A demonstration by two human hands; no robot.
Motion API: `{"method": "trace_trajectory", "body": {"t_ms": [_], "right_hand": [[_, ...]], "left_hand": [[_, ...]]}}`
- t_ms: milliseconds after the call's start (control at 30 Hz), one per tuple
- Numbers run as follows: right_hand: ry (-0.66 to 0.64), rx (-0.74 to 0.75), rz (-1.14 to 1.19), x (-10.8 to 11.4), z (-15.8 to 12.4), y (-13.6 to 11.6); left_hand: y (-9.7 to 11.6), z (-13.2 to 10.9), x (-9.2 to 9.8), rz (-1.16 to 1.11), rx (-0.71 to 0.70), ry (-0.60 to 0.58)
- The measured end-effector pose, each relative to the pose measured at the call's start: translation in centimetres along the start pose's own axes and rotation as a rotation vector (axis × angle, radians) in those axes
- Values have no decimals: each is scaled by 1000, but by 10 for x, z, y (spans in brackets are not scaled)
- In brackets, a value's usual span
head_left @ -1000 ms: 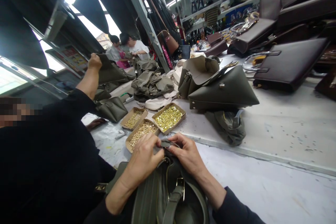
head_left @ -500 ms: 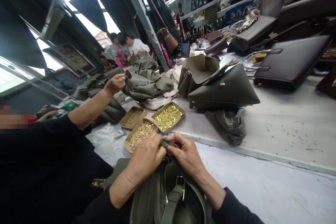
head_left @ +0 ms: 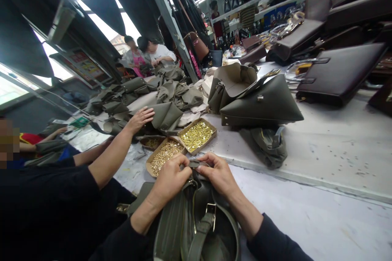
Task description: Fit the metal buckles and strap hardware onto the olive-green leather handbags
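An olive green handbag (head_left: 196, 228) lies in front of me at the table's near edge, with a buckled strap (head_left: 206, 220) across it. My left hand (head_left: 170, 179) is closed in a pinch on the bag's top tab (head_left: 193, 165). My right hand (head_left: 218, 174) pinches the same tab from the other side. Just beyond my hands stand three cardboard trays of small gold metal fittings (head_left: 196, 135).
A co-worker's hand (head_left: 140, 119) at my left rests flat on an olive bag piece (head_left: 167, 116). More olive pieces (head_left: 128, 91) pile up behind. A finished olive bag (head_left: 260, 104) and dark brown bags (head_left: 337, 75) stand at the right. Other people work at the back.
The co-worker's arm has come down and laid an olive bag piece over the far tray. My own hands have stayed on the bag's tab.
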State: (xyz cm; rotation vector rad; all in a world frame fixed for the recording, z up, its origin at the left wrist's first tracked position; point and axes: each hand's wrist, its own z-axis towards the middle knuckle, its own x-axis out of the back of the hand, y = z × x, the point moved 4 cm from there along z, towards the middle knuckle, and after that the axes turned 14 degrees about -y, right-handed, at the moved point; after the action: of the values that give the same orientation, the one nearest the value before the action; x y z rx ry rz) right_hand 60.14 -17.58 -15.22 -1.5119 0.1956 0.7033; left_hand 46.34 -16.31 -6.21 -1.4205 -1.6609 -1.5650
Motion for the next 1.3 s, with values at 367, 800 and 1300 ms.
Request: {"method": "trace_trajectory", "body": {"t_ms": [367, 800, 1300], "right_hand": [[6, -81, 188, 1, 4, 4], [-60, 120, -143, -5, -10, -21], [-31, 350, -642, -21, -26, -39]], "left_hand": [[-6, 4, -1, -133, 47, 5], [1, -10, 1, -347, -72, -98], [4, -41, -22, -236, -153, 365]]}}
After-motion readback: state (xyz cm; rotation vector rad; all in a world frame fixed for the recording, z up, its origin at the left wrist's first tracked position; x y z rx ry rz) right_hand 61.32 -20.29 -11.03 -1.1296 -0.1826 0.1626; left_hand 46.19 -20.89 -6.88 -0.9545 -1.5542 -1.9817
